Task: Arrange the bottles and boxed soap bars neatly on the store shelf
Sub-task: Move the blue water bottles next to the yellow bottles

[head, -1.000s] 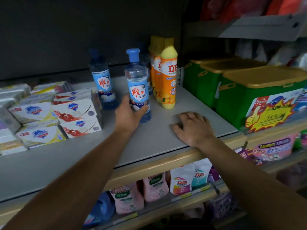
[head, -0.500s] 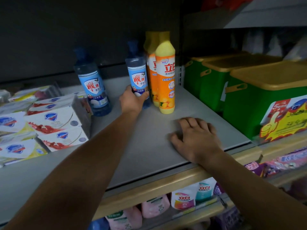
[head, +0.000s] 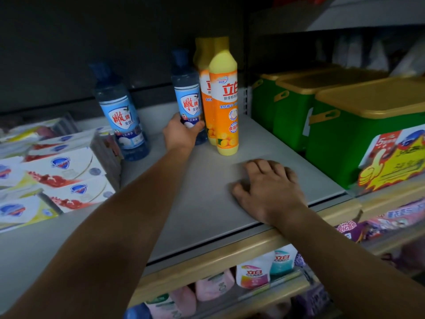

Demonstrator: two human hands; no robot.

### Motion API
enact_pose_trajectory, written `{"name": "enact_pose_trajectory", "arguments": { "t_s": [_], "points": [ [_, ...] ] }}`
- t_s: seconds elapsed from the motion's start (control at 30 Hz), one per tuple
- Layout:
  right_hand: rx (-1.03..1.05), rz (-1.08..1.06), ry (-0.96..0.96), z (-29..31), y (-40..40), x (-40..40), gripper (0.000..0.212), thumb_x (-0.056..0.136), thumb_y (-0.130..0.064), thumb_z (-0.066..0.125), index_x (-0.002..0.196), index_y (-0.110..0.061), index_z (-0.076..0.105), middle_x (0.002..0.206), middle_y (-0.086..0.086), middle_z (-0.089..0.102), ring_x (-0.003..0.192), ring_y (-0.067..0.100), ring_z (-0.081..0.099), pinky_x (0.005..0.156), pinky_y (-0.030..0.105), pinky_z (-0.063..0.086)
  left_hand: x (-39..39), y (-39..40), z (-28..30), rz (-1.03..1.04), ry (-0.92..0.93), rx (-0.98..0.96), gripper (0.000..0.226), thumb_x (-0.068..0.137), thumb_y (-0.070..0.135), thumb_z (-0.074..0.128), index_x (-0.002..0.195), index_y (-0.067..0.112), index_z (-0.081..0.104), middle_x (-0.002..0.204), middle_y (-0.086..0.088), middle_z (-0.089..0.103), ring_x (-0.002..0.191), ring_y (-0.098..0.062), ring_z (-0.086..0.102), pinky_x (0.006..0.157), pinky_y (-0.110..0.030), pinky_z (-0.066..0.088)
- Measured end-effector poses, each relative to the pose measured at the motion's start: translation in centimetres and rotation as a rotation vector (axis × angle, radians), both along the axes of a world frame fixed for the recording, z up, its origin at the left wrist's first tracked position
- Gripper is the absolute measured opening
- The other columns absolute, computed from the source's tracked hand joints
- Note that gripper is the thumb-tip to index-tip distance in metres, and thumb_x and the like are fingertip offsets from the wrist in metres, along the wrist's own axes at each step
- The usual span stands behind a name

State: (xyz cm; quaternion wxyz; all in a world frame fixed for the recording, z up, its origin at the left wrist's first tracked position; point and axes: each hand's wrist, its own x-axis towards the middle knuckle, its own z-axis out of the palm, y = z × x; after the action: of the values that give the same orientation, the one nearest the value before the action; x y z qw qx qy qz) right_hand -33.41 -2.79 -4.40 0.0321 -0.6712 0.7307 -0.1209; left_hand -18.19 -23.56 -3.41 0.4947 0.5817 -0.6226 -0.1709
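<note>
Just changed: the blue-capped bottle [head: 187, 97] in the left hand [head: 180, 134] has travelled from the open middle of the shelf [head: 207, 203] right to the back, and now stands upright against the orange dish-soap bottles [head: 224, 97].

Left hand: fingers and thumb curled round the bottle's lower body, still gripping, arm stretched deep into the shelf.

Right hand [head: 266, 189]: has not budged across the three views; it lies palm down near the front edge with the fingers loosely bent, holding nothing and seemingly bracing the reach.

What it means: that bottle looks as good as placed, tucked just beside the orange row. Whether it touches the nearest orange bottle I cannot tell, as the two overlap from this angle.

Still to sort: the second blue bottle [head: 122, 111] stands alone further left, leaning a little in this wide view and well apart from its twin. My guess is it goes next.

Boxed soap bars [head: 62, 171]: stacked in overlapping rows at the left end, some askew, none in hand.

Surface: a pale grey shelf board with a tan front lip, and a broad bare stretch between the hands.

Room: a dim store aisle. Green tubs with yellow lids [head: 358, 116] sit to the right, one carrying a thumbs-up promo sign [head: 395, 162]. Pink and white refill pouches [head: 250, 272] line the shelf below, with another shelf overhead.
</note>
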Motion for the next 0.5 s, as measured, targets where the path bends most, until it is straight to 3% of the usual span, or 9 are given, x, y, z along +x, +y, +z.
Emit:
{"name": "enact_pose_trajectory", "arguments": {
  "t_s": [0.27,0.5],
  "points": [
    [-0.003,-0.002,0.007,-0.1,0.0,-0.1,0.060,0.093,-0.061,0.028,0.142,-0.027,0.037,0.147,-0.001,0.036,0.139,0.027,0.028,0.117,0.046,0.017,-0.1,-0.4,0.2,-0.012,-0.040,0.071,0.060,0.078,0.042,0.076,0.128,0.014,0.057,0.122,-0.003,0.066,0.107,-0.018,0.063,0.086,-0.030,0.049],
    [0.001,-0.007,-0.002,-0.1,-0.2,-0.2,0.061,0.091,-0.062,0.029,0.140,-0.027,0.039,0.146,-0.001,0.039,0.137,0.028,0.030,0.114,0.047,0.019,2.0,1.9,0.5,-0.069,-0.246,0.172,0.055,0.082,0.031,0.072,0.130,0.010,0.053,0.128,-0.010,0.062,0.113,-0.027,0.059,0.085,-0.031,0.044]
  ]
}}
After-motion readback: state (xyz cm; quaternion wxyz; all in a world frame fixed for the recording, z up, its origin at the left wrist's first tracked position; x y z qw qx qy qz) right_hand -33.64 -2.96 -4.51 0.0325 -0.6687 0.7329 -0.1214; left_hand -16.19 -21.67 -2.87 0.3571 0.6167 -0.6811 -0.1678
